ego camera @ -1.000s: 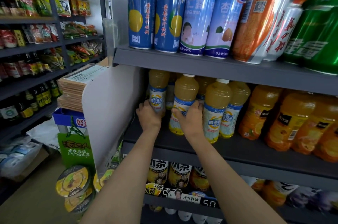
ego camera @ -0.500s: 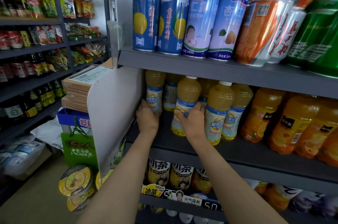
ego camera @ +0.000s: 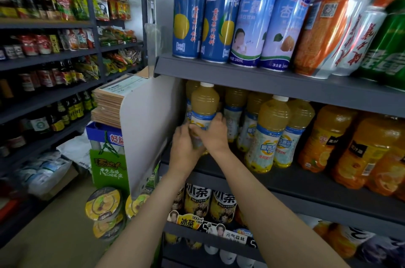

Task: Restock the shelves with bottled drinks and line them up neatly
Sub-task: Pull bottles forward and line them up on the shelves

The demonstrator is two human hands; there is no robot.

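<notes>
Both my hands are on one bottle [ego camera: 204, 105] at the left end of the middle shelf [ego camera: 285, 182]. My left hand [ego camera: 183, 153] wraps its lower half from the left, fingers curled round it. My right hand [ego camera: 213, 134] grips the label from the right, fingers curled over the front. The bottle stands upright, white cap just under the upper shelf [ego camera: 263, 83]. To its right, more bottles [ego camera: 270, 134] of the same yellow drink stand in rows, then orange ones [ego camera: 324, 138]. Tall cans [ego camera: 221, 15] fill the shelf above.
</notes>
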